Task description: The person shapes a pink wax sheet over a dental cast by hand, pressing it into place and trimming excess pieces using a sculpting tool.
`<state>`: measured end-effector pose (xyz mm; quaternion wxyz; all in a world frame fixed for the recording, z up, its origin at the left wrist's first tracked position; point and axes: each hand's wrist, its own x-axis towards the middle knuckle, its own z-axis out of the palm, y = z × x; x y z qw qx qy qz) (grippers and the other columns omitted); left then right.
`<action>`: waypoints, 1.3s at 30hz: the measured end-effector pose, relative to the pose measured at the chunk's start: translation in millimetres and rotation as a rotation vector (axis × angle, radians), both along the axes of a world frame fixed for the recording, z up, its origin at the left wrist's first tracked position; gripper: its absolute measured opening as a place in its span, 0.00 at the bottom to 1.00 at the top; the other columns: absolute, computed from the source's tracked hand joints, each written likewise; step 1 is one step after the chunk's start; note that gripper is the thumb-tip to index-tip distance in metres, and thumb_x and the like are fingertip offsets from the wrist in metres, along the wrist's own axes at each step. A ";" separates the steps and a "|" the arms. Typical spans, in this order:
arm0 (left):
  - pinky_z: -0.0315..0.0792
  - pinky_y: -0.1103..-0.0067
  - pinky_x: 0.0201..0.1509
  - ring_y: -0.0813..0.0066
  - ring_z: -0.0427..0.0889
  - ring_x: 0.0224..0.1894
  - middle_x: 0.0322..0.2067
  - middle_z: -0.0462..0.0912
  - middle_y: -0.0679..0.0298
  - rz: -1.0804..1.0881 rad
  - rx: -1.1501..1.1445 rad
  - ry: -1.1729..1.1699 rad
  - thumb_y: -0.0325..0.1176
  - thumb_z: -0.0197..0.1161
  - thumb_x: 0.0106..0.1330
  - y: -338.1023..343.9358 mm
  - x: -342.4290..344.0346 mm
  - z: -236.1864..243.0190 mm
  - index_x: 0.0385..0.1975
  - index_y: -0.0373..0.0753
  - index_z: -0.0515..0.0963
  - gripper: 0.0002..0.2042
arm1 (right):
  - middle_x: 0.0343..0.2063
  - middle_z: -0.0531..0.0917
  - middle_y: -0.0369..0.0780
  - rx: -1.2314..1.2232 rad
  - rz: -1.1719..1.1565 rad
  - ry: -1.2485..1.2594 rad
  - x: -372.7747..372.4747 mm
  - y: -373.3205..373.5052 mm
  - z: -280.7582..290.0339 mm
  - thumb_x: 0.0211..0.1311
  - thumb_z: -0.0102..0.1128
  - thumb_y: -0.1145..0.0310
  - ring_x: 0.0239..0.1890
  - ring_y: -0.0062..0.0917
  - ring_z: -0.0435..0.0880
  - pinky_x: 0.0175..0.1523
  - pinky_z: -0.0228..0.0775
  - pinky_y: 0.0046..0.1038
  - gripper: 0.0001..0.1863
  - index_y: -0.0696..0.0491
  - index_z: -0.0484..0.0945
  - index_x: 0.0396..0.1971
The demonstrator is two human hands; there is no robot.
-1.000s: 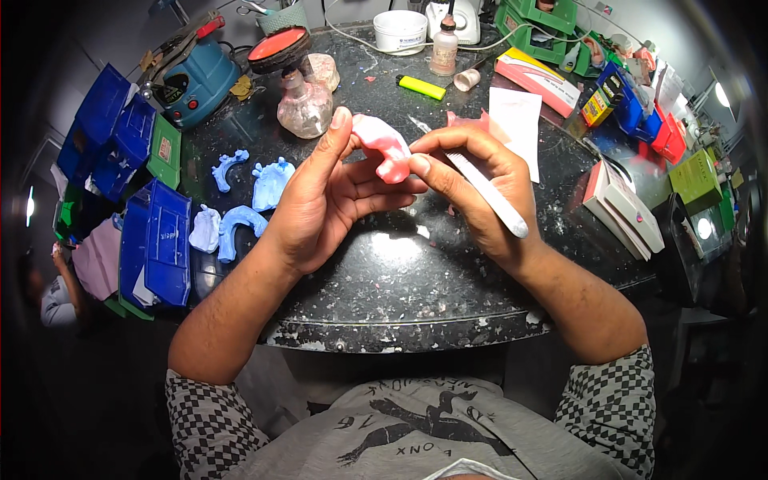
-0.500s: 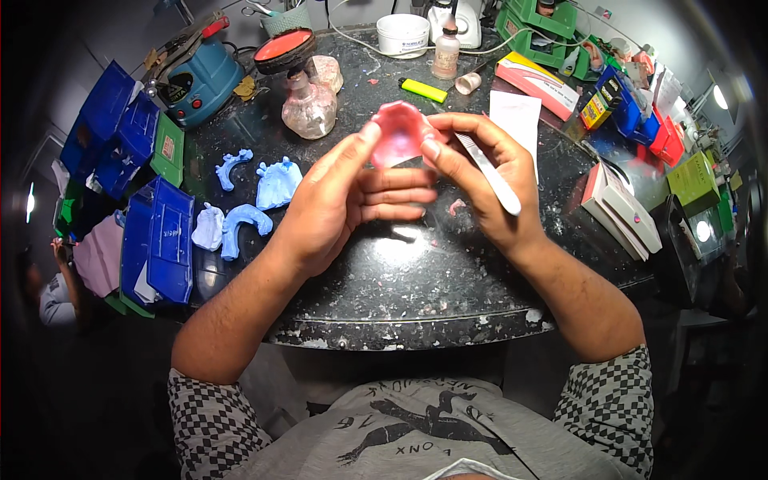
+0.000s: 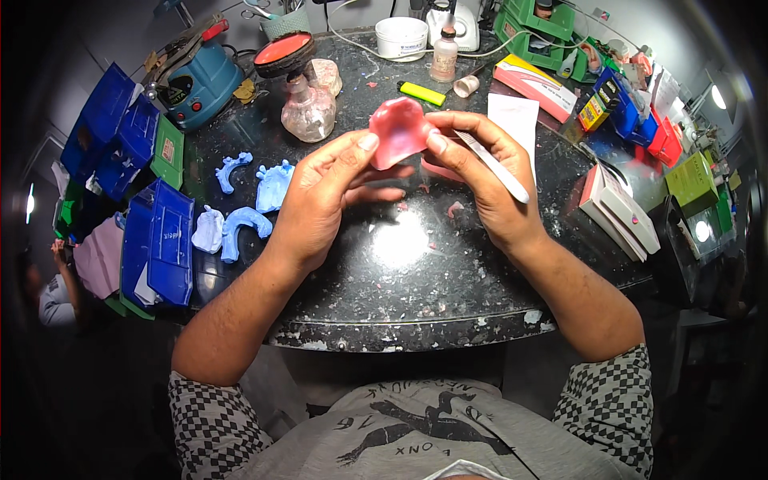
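Observation:
A glossy pink wax dental base plate (image 3: 398,132) is held up over the dark bench, its hollow side showing. My left hand (image 3: 316,188) grips its left edge, thumb on the near face and the lower fingers stretched out behind. On the right edge, my right hand (image 3: 496,184) pinches it between thumb and fingers. The same hand also keeps a slim metal-handled tool (image 3: 506,178) lying across its palm, its pale end pointing down to the right; the working end is hidden. Small pink scraps (image 3: 455,209) lie on the bench below.
Blue dental casts (image 3: 246,224) lie left of my left forearm, beside blue bins (image 3: 160,240). A glass spirit burner (image 3: 308,116) stands behind, near a dish of red wax (image 3: 284,50). Further back are a yellow-green lighter (image 3: 422,93), a small bottle (image 3: 444,60) and a white tub (image 3: 402,36). Boxes (image 3: 536,88) crowd the right.
The base plate has tilted and its outline has turned in my fingers. My left fingers have slid back behind it, and the tool has shifted slightly to the right.

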<state>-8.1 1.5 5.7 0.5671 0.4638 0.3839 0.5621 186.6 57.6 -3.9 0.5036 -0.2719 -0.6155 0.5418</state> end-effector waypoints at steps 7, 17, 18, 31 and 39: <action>0.81 0.74 0.51 0.72 0.84 0.46 0.45 0.83 0.58 0.098 0.027 0.034 0.34 0.60 0.71 6.1 -2.6 -4.1 0.52 0.30 0.75 0.16 | 0.40 0.83 0.36 0.081 0.064 0.005 0.4 -2.1 1.6 0.65 0.65 0.68 0.41 0.15 0.80 0.45 0.73 0.17 0.14 0.59 0.79 0.47; 0.71 0.76 0.55 0.81 0.79 0.46 0.44 0.84 0.66 0.164 0.022 0.094 0.38 0.62 0.70 9.3 -10.4 -11.8 0.48 0.37 0.81 0.13 | 0.36 0.80 0.33 0.099 -0.103 0.006 13.8 24.4 1.4 0.67 0.61 0.66 0.38 0.10 0.77 0.42 0.70 0.13 0.12 0.57 0.81 0.45; 0.69 0.76 0.56 0.81 0.79 0.47 0.44 0.84 0.67 0.172 0.017 0.085 0.38 0.62 0.70 8.5 -10.1 -11.2 0.48 0.38 0.82 0.13 | 0.37 0.82 0.34 0.012 -0.026 -0.041 12.1 15.1 9.9 0.66 0.62 0.66 0.38 0.11 0.78 0.42 0.72 0.15 0.13 0.58 0.81 0.44; 0.70 0.81 0.52 0.80 0.76 0.46 0.44 0.79 0.66 0.182 0.345 0.379 0.29 0.69 0.63 3.5 -2.8 -10.0 0.53 0.41 0.81 0.18 | 0.39 0.85 0.35 0.090 0.075 -0.094 6.1 5.5 0.2 0.61 0.64 0.73 0.41 0.15 0.82 0.49 0.73 0.17 0.16 0.58 0.80 0.49; 0.69 0.83 0.55 0.80 0.75 0.49 0.46 0.76 0.65 0.172 0.472 0.645 0.25 0.69 0.60 -3.2 -5.6 -1.2 0.55 0.33 0.78 0.21 | 0.43 0.85 0.38 0.177 0.063 -0.060 6.9 7.4 -1.9 0.62 0.64 0.71 0.46 0.17 0.82 0.55 0.73 0.22 0.16 0.58 0.79 0.50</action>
